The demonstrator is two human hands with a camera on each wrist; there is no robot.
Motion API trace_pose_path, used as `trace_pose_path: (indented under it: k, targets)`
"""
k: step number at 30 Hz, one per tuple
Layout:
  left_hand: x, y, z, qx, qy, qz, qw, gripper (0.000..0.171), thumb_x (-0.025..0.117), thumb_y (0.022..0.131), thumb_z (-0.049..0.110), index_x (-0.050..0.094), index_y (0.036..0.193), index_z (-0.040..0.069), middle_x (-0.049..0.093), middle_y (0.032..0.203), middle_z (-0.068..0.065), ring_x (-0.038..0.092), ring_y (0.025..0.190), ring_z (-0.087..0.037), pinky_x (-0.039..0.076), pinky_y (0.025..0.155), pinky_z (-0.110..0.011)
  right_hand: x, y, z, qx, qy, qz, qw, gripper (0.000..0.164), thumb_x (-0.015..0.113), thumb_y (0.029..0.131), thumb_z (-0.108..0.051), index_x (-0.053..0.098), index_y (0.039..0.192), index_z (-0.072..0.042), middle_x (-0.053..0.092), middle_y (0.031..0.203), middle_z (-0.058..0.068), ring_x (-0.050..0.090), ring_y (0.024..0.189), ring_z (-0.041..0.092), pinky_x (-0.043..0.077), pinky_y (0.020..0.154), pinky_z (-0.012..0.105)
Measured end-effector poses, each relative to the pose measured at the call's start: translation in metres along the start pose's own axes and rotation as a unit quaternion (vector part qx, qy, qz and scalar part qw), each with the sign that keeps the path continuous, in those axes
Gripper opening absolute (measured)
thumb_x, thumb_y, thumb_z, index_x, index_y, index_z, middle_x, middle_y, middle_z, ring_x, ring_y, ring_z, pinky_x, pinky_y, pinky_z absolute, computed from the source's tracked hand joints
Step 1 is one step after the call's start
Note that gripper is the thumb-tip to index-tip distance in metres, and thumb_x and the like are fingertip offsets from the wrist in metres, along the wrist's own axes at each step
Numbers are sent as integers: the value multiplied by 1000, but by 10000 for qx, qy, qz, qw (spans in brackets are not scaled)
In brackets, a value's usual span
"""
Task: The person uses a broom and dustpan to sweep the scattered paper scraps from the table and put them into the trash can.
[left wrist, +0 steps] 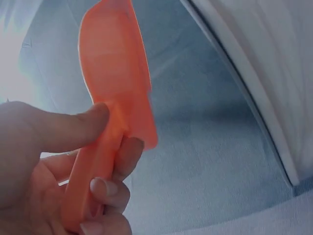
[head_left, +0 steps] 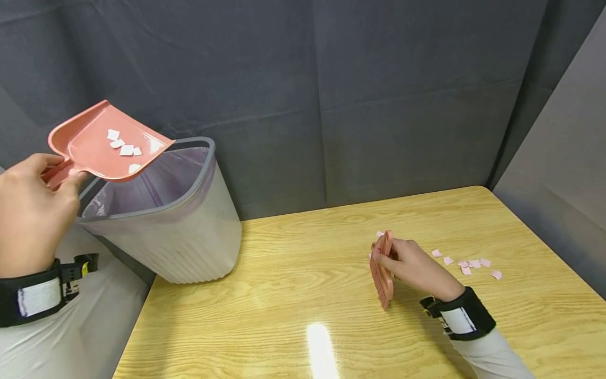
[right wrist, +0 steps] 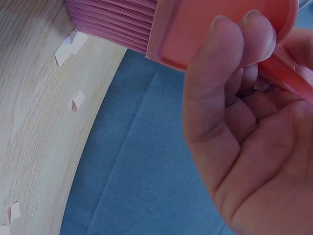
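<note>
My left hand (head_left: 40, 210) grips the handle of a pink dustpan (head_left: 94, 142), raised over the rim of a lined trash bin (head_left: 208, 231). Several white paper scraps (head_left: 127, 150) lie in the pan, which tilts with its front lip toward the bin's opening. In the left wrist view, fingers and thumb wrap the dustpan's handle (left wrist: 88, 176). Over on the table, my right hand (head_left: 416, 263) holds a pink hand brush (head_left: 382, 271), its bristles (right wrist: 112, 22) pointing away from the palm in the right wrist view. Paper scraps (head_left: 473, 263) lie to the right of that hand.
The wooden table (head_left: 265, 316) carries more scraps, including one (head_left: 380, 233) just behind the brush. A dark grey cloth (head_left: 402, 105) hangs along the back edge, with a lighter panel (head_left: 568, 158) on the right. The bin stands at the table's left edge.
</note>
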State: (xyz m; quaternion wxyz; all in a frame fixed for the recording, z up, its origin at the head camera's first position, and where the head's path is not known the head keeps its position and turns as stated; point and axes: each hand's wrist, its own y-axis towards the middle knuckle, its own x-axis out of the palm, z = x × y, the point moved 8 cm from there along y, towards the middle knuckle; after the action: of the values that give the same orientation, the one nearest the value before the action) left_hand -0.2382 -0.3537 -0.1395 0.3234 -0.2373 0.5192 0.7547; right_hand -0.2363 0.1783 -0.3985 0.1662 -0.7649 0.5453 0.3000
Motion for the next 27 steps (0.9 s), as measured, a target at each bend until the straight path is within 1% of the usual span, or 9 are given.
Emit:
trace_pose_path:
  k: [4,6,9,11,13,15,16,23,27]
  targets:
    - [2,2,-7,70,128,46,9999,44,62,102,12,55,136,-14,60,122,-41,58,101,-51,18,58,-5,0,1,0,-32,20,-14,10000,28,57,108,-26,66,121,-3,68,81,2,57,61,15,47,56,29]
    - [3,2,-8,93,285,29,9995,45,62,102,12,55,137,-14,60,122,-41,57,103,-52,26,59,-12,1,1,0,-39,50,-29,10000,28,57,108,-26,66,120,-2,70,85,4,59,64,16,48,58,29]
    - [3,1,-5,187,497,109,9985,44,63,101,12,56,136,-14,60,120,-40,57,105,-55,35,62,-30,1,1,-1,-53,67,-46,10000,29,57,108,-26,66,121,-2,72,89,6,63,68,16,49,59,29]
    - [4,0,0,336,572,222,9976,42,64,100,10,57,133,-15,60,118,-41,55,107,-56,39,66,-49,2,1,-1,-40,79,-65,9999,29,57,108,-26,66,120,-2,70,86,5,61,66,15,49,59,29]
    - [4,-2,4,519,647,388,9958,38,65,98,8,60,128,-15,61,114,-40,55,106,-57,41,76,-60,2,0,-1,-13,81,-73,9999,29,57,108,-26,66,120,-1,68,82,3,58,63,15,47,57,29]
    - [5,-3,8,673,699,490,9941,36,65,97,7,61,125,-15,61,111,-40,54,105,-57,40,86,-66,1,-1,-1,22,93,-77,9999,29,57,108,-26,65,119,-1,65,77,1,55,60,14,46,56,29]
    - [6,-4,9,735,703,524,9934,35,65,97,7,62,124,-14,61,110,-39,54,105,-57,39,89,-68,1,-1,-1,37,98,-81,9999,29,57,108,-26,65,119,-1,62,75,1,53,58,15,45,55,29]
    - [7,-7,11,962,657,673,9909,30,67,94,8,68,118,-9,64,106,-34,55,100,-53,39,73,-71,1,-1,-2,38,57,-66,10000,30,58,107,-25,64,121,0,60,74,0,52,59,14,45,55,28]
    - [6,-8,14,1103,545,774,9894,27,66,93,6,71,116,-8,66,107,-33,54,100,-51,38,72,-70,1,-1,-2,36,70,-71,9999,29,58,107,-25,64,120,0,61,76,0,53,60,14,45,56,28]
